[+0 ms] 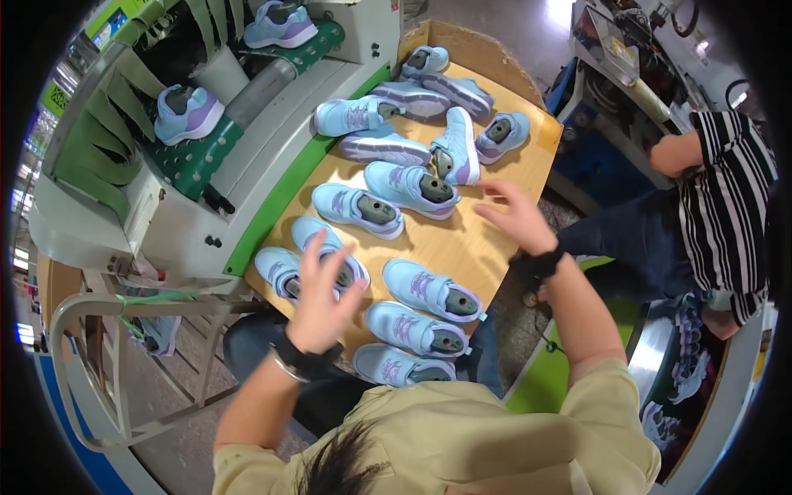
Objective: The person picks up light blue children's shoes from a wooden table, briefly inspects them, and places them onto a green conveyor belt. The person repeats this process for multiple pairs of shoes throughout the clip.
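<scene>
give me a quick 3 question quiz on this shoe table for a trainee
1. True or false: the left hand grips a shoe.
2. What fills the shoes on the wooden table? A) crumpled paper B) grey lasts C) nothing
3. Fill in: two more shoes ride on the green ______ conveyor at the table's left.

Key
1. False: it hovers open above the near-left shoe; the right hand is open and empty too.
2. B
3. dotted

Bright even overhead light, motion-blurred fingers, black fisheye rim.
</scene>
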A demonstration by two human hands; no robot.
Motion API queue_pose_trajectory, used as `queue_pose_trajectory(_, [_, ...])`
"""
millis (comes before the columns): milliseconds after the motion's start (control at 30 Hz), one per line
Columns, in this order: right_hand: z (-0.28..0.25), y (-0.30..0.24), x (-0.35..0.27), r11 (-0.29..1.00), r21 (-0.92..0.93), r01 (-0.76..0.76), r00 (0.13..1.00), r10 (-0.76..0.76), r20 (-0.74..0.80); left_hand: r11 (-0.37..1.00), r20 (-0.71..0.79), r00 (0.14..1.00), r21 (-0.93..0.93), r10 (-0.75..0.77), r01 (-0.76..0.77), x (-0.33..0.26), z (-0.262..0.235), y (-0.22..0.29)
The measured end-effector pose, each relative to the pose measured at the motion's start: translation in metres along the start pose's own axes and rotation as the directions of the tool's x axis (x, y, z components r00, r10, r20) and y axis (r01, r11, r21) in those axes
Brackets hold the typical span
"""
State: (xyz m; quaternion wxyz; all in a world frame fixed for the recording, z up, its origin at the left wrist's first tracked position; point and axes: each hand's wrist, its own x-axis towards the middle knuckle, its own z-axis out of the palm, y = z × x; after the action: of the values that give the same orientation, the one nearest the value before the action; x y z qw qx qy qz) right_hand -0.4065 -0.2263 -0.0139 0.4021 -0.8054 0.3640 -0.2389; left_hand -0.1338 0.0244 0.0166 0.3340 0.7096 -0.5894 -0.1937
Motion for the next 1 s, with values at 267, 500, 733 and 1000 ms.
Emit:
queue_pose_trajectory(267, [0.078, 0.008, 0.037, 0.984, -0.178, 0.013, 0.998, -0.022, -0.051, 0.968, 0.161, 0.987, -0.251, 0.022, 0.020, -0.002, 0.038, 0.035])
queue_pose_trajectory(500, [0.054, -0.059, -0.032, 0.889, 0.448, -0.094, 0.972, 0.179, -0.150, 0.349, 0.223, 0.902, -0.866, -0.370, 0.358, 0.028, 0.055, 0.059])
queue_pose_trajectory(733, [0.013, -0.048, 0.064, 0.991, 0.040, 0.124, 0.946, -0.106, -0.307, -0.012, 0.133, 0.985, -0.991, -0.111, 0.133, 0.035, 0.002, 0.018])
queue_pose_trajectory(1000, [-0.036, 0.159, 0.157, 0.928, 0.113, -0.354, 0.759, 0.356, -0.544, -0.030, 0.106, 0.992, -0.994, -0.066, 0.105, 0.040, -0.088, -0.006])
